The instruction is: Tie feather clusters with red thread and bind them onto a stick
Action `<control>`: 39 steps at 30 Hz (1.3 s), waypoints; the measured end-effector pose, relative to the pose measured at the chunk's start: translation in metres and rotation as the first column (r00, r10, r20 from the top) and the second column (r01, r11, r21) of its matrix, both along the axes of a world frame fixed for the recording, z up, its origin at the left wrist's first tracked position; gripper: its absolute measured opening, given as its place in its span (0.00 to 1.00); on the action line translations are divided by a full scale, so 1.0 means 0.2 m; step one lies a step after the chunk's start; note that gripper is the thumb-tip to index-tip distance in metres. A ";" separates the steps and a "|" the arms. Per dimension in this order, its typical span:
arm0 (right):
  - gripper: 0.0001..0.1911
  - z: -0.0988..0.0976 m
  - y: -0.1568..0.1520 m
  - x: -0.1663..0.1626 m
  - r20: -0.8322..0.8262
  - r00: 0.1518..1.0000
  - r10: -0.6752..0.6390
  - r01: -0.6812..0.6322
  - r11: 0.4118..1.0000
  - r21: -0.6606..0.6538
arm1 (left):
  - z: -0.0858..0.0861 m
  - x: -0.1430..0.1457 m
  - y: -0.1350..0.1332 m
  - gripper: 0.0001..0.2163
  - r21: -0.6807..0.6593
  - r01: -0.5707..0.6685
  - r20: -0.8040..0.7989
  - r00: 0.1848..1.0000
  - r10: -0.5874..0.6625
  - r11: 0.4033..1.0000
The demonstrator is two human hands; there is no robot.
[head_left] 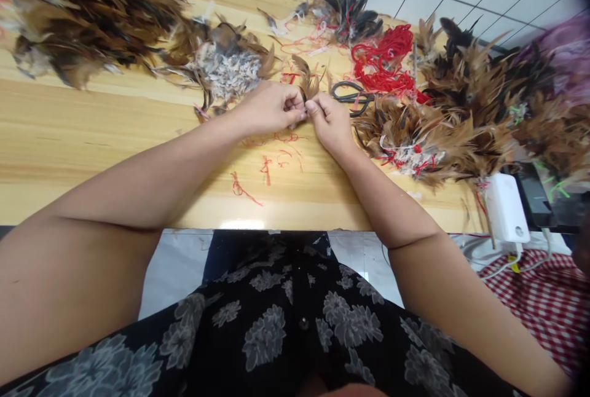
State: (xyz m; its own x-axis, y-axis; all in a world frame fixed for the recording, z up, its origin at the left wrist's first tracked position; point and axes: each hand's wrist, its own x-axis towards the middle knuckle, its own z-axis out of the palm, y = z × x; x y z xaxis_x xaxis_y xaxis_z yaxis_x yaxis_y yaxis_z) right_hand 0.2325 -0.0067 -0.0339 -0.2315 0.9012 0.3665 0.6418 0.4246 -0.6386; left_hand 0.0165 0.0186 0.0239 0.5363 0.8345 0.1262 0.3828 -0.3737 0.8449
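Observation:
My left hand (270, 107) and my right hand (330, 121) meet over the wooden table (92, 139), fingertips pinched together on a small tuft of brown feathers (308, 80) that sticks up between them. Both hands are closed around its base. Black scissors (353, 97) lie just beyond my right hand, next to a tangle of red string (385, 59). Short red string scraps (267, 166) lie on the table under my wrists.
Large piles of brown feathers lie at the far left (87, 10) and along the right (465, 108). A grey-white downy bundle (225, 68) sits beyond my left hand. A white charger (507, 208) rests at the table's right edge, above a red checked cloth (548, 298).

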 end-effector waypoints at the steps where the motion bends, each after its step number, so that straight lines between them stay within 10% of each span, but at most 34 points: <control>1: 0.31 0.00 0.00 0.00 -0.030 1.000 -0.007 0.007 1.000 0.002 | -0.01 0.00 0.01 0.10 -0.041 0.008 0.067 0.998 -0.006 0.999; 9: 0.23 0.04 0.00 0.00 -0.117 0.993 -0.017 0.015 1.000 -0.025 | 0.06 0.03 -0.02 0.13 -0.332 0.017 0.222 0.973 0.060 0.943; 39: 0.24 0.07 -0.02 -0.02 -0.080 0.995 0.067 -0.074 0.992 -0.098 | 0.00 -0.01 0.04 0.08 -0.512 0.185 0.495 0.862 0.112 0.839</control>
State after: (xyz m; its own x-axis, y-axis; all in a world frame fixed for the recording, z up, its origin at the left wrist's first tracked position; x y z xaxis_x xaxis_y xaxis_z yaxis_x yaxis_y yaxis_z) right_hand 0.2283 -0.0116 -0.0206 -0.2704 0.9169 0.2935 0.5600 0.3978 -0.7267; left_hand 0.0140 0.0271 0.0237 0.5564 0.8277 -0.0729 -0.1388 0.1791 0.9740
